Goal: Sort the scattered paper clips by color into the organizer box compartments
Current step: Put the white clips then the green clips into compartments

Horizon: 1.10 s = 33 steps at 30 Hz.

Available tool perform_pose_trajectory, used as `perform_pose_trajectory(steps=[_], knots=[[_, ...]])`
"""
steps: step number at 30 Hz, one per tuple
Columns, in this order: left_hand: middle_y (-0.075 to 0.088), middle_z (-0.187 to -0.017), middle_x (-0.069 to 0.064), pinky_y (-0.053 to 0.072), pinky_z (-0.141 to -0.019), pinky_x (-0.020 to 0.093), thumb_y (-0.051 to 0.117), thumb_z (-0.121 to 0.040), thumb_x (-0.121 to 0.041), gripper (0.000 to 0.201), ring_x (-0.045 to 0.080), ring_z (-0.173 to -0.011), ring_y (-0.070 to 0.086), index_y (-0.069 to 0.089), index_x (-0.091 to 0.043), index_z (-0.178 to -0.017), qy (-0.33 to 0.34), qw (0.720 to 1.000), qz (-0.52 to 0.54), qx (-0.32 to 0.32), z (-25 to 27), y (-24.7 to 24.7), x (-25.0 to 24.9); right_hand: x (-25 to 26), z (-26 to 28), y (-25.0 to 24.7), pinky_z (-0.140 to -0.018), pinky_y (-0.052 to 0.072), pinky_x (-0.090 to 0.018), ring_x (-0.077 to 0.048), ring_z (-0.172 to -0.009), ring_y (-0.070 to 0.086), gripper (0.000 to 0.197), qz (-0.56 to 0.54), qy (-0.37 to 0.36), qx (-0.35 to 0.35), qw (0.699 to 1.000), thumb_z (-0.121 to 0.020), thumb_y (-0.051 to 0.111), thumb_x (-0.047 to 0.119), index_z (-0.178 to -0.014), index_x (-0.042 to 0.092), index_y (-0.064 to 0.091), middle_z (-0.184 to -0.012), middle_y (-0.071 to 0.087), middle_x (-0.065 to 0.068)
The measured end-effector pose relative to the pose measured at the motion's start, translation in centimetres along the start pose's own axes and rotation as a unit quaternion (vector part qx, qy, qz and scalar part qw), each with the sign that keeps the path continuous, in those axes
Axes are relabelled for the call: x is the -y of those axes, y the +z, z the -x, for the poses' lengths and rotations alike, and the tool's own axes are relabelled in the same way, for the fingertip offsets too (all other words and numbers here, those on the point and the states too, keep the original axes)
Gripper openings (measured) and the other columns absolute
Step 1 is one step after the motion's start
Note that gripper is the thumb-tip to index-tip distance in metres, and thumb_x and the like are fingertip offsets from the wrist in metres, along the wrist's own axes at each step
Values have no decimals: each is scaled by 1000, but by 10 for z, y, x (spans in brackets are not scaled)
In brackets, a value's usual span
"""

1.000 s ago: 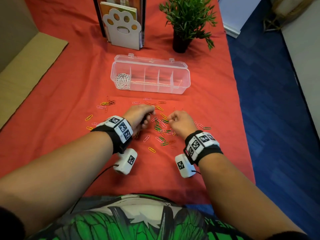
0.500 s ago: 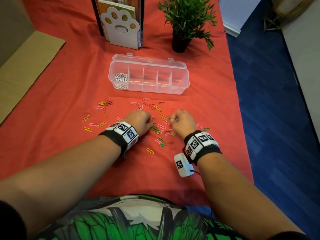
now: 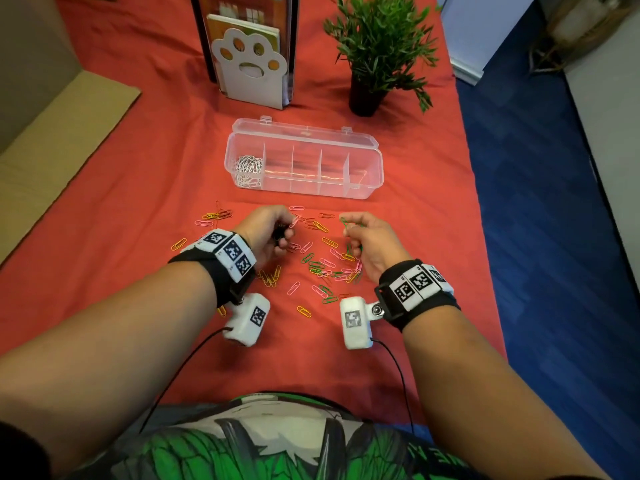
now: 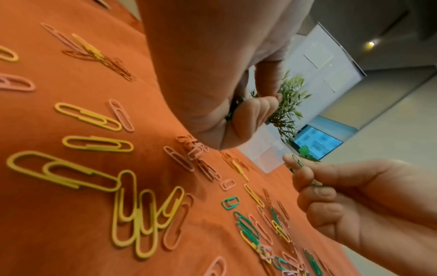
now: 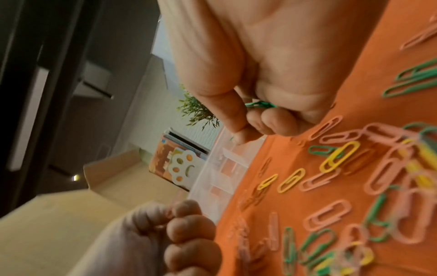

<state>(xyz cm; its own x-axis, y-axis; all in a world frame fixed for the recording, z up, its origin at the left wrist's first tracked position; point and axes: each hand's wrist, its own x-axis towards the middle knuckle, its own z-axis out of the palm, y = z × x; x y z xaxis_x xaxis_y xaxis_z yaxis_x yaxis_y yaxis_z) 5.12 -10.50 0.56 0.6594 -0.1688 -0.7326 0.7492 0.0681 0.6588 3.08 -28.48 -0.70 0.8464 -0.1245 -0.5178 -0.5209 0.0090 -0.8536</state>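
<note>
A clear organizer box (image 3: 375, 174) lies open on the red cloth, with white clips (image 3: 247, 169) in its leftmost compartment. Pink, yellow, green and orange paper clips (image 3: 329, 268) are scattered in front of it. My left hand (image 3: 285, 230) hovers just above them, curled into a fist around green clips (image 4: 232, 110). A pink clip (image 3: 294, 221) sits at its fingertips; I cannot tell whether it is held. My right hand (image 3: 348, 226) pinches a green clip (image 4: 296, 160) between thumb and forefinger and keeps more green clips (image 5: 260, 104) in its palm.
A paw-shaped bookend with books (image 3: 249, 64) and a potted plant (image 3: 377, 46) stand behind the box. Cardboard (image 3: 52, 143) lies at the left. The table's right edge drops to a blue floor (image 3: 554, 237).
Both hands have lifted off the cloth and moved a little toward the box. The right hand now pinches a green clip at its fingertips.
</note>
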Motion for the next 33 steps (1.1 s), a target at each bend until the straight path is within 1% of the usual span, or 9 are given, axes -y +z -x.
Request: perform_pose_trajectory(steps=[3,6,9,14,21,24,28,30,33], knots=[[46,-48,-2,28,-40,16,49,-83,-18,21,11,-36,38,48,-16,-63,54,989,-111,-79,-8,-8,1,5,-2,4,-38,25,-16,-5,-47,32,25,-22,16,-7,1000,-88,46,-3,-82,17,61,-66,51,1],[56,-66,-2,42,-64,25,64,-80,-26,6,19,-63,53,64,-20,-82,171,914,-313,-194,-10,-15,6,6,-2,5,-37,24,-15,-7,-48,32,24,6,16,-28,999,-88,47,-3,-79,16,60,-66,53,1],[63,-71,1,41,-68,24,66,-79,-21,10,25,-77,61,70,-23,-88,228,854,-454,-115,-5,-9,14,5,-1,7,-37,23,-15,-7,-50,31,27,1,38,-27,999,-85,43,-5,-77,15,59,-65,50,2],[66,-122,1,42,-92,21,62,-82,-20,39,20,-115,58,62,-28,-120,231,744,-627,9,-8,1,26,9,0,7,-48,28,-21,-10,-54,39,27,-117,98,-5,988,-90,34,3,-78,11,57,-67,44,-1],[71,-91,7,43,-72,25,60,-81,-21,12,26,-90,63,68,-16,-89,257,709,-655,35,-17,-8,28,19,-3,7,-45,39,-19,-11,-56,45,22,-119,114,13,986,-91,41,8,-80,8,60,-70,48,-3],[71,-87,9,45,-74,29,57,-84,-19,14,26,-84,63,68,-10,-86,239,760,-604,14,-20,-10,27,25,-4,13,-45,44,-19,-13,-58,48,21,-112,136,20,984,-92,42,7,-79,6,58,-69,47,-5],[49,-59,3,35,-42,19,44,-88,-15,25,11,-42,44,50,-13,-64,64,983,-174,-3,-13,-13,-3,37,-4,19,-52,48,-22,-16,-62,49,23,-159,138,31,977,-95,36,2,-84,2,56,-72,43,-7],[47,-55,0,33,-38,14,39,-85,-15,22,9,-40,40,46,-14,-64,8,999,29,21,-8,-19,-25,43,-6,22,-51,49,-20,-16,-64,49,23,-187,125,43,974,-94,35,-3,-86,0,56,-77,46,-9],[52,-56,-1,40,-41,15,37,-83,-14,19,10,-48,43,51,-13,-70,17,992,115,40,-7,-25,-57,52,-11,26,-49,49,-19,-14,-64,50,19,-197,114,58,972,-92,38,-5,-89,0,56,-76,49,-8]])
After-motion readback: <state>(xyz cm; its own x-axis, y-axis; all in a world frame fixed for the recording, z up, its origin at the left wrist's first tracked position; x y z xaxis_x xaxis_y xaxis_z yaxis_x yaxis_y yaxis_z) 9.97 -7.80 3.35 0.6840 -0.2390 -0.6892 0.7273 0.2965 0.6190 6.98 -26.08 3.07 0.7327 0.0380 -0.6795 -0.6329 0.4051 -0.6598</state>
